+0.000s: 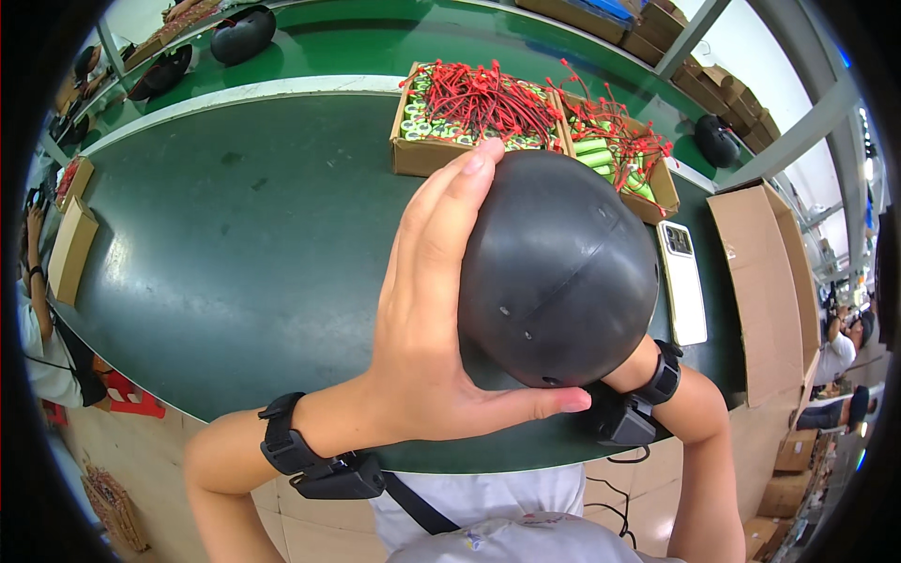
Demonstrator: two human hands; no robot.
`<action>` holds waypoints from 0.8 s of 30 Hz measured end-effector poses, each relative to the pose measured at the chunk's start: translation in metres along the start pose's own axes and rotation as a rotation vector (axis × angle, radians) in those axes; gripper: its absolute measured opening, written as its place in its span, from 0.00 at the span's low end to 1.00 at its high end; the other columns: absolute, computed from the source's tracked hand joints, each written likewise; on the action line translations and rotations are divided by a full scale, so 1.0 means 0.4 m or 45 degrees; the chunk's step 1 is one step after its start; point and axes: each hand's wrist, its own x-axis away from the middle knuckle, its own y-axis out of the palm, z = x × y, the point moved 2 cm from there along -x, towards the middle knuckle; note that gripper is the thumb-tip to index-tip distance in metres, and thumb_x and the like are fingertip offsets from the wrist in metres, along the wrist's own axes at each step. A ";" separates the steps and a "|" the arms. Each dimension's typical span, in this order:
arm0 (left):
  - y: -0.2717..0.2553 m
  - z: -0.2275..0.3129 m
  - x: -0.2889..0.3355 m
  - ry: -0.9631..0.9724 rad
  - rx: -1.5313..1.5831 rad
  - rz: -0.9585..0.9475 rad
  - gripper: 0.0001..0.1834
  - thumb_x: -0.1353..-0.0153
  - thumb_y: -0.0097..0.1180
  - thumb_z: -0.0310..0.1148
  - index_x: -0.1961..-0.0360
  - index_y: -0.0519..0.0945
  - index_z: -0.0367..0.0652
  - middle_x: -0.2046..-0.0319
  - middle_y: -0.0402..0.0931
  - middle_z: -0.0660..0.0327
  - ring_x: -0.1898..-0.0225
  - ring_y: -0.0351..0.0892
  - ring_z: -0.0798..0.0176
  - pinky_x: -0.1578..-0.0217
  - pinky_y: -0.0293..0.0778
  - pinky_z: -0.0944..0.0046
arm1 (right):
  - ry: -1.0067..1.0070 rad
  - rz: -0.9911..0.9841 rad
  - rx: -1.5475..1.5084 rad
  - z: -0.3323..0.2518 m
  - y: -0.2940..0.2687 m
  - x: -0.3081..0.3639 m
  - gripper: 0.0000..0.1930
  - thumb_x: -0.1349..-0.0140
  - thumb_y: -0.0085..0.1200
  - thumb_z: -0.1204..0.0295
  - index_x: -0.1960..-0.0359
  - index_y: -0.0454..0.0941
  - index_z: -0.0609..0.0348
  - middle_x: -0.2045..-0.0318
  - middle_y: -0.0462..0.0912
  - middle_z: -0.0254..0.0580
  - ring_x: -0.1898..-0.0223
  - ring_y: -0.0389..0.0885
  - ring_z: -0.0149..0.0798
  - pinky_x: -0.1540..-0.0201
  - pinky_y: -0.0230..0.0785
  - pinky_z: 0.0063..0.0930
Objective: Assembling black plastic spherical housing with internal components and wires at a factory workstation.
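A smooth black round shell (563,272), like a ball or dome, is held up over the green table. It has a seam line and a few small slots and holes. My left hand (422,328) grips its left side, the long fingers stretched up along the edge and the thumb under the lower rim. My right hand (631,370) reaches behind the shell's lower right. Only its wrist side shows; the fingers are hidden by the shell.
Beyond the shell stand cardboard boxes of green battery cells (593,155) with red and black wires (483,98). A white phone (683,281) lies at right, beside an open carton (765,281). A small box (72,249) sits far left. More black shells (242,36) rest on the green belt behind.
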 end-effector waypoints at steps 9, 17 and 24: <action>-0.006 0.027 -0.015 -0.027 0.240 -0.005 0.76 0.72 0.77 0.55 0.33 0.38 0.30 0.33 0.41 0.42 0.35 0.55 0.47 0.39 0.59 0.51 | -0.202 -0.059 0.042 -0.043 0.008 0.083 0.34 0.41 0.46 0.51 0.40 0.62 0.63 0.47 0.73 0.46 0.47 0.73 0.40 0.42 0.63 0.34; -0.024 -0.019 -0.040 -0.685 1.161 0.066 0.60 0.56 0.72 0.43 0.32 0.43 0.35 0.37 0.54 0.48 0.36 0.58 0.53 0.37 0.56 0.55 | -0.465 -0.312 0.897 -0.116 0.001 0.039 0.70 0.77 0.79 0.55 0.33 0.44 0.69 0.33 0.51 0.49 0.31 0.47 0.40 0.30 0.39 0.33; -0.034 -0.015 -0.040 -0.549 0.991 -0.081 0.59 0.58 0.73 0.42 0.32 0.46 0.36 0.36 0.53 0.50 0.36 0.57 0.54 0.37 0.55 0.57 | -0.579 -0.540 1.410 -0.131 0.025 0.048 0.73 0.79 0.80 0.56 0.32 0.39 0.67 0.34 0.49 0.49 0.32 0.48 0.41 0.30 0.39 0.32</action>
